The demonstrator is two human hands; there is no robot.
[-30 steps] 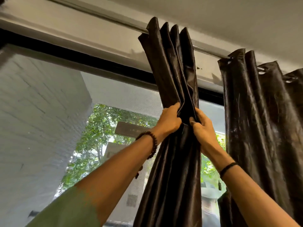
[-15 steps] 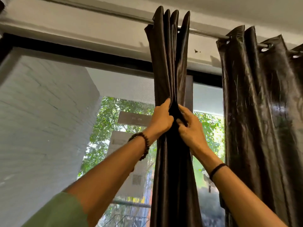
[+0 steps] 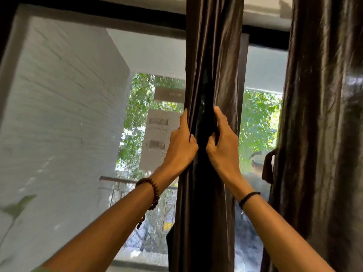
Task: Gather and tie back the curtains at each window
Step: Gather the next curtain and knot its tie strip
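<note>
The gathered curtain (image 3: 208, 46) hangs straight down in the middle of the window, its long axis vertical, bunched into a narrow column of dark, glossy folds. Both hands hold it at the same height, roughly halfway up the visible length. The left hand (image 3: 181, 146) is clenched on the folds at the column's left edge, thumb pointing up along the fabric. The right hand (image 3: 222, 148) is clenched on the folds at the right edge, also with its thumb up. A deep dark crease of cloth runs between them, so the bundle sits squeezed from both sides, directly ahead of the person and equally near to each hand.

To the right, a second curtain (image 3: 324, 134) hangs looser and wider, well apart from the gathered one, with a strip of glass between. On its left edge, lower than the hands, a dark loop (image 3: 267, 167) dangles; it may be a tie-back, though that is not certain from here. It lies to the right of and below the right hand, so that hand is the nearer one if the loop is wanted next, while the left hand could hold the bundle alone. The gathering looks close to done; no tie is round the column yet.
</note>
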